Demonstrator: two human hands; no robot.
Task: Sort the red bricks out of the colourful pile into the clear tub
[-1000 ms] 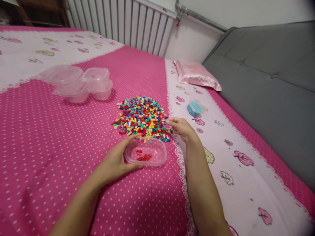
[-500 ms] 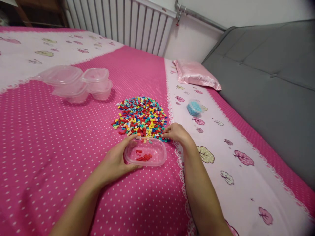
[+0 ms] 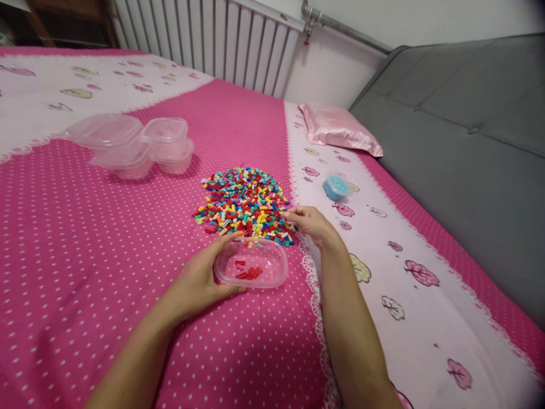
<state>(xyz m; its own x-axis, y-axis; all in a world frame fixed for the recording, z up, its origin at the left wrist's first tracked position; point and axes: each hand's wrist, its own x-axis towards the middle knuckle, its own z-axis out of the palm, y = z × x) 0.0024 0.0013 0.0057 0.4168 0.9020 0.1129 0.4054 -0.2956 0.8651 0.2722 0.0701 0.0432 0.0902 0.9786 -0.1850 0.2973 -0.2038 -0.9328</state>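
A clear plastic container (image 3: pixel 279 279) sits on the pink bedding with several small red building bricks (image 3: pixel 251 273) inside. My left hand (image 3: pixel 203 278) grips its left end, thumb at the near side and fingers at the far side. Just beyond the container spreads a pile of small multicoloured building bricks (image 3: pixel 247 199). At the right edge of that pile is my right hand (image 3: pixel 313 224), its thumb and fingertips drawn together. Anything between those fingertips is too small to make out.
Stacked clear containers (image 3: pixel 123 145) stand at the back left on the dotted bedspread (image 3: pixel 85 238). A lidded container of light blue pieces (image 3: pixel 336 187) lies to the right. Farther back are a pink pillow (image 3: pixel 340 129), a grey headboard (image 3: pixel 460 130) and a white radiator (image 3: pixel 213 42).
My right hand has shifted slightly away from me along the right edge of the pile. My left hand and the container have stayed in place.
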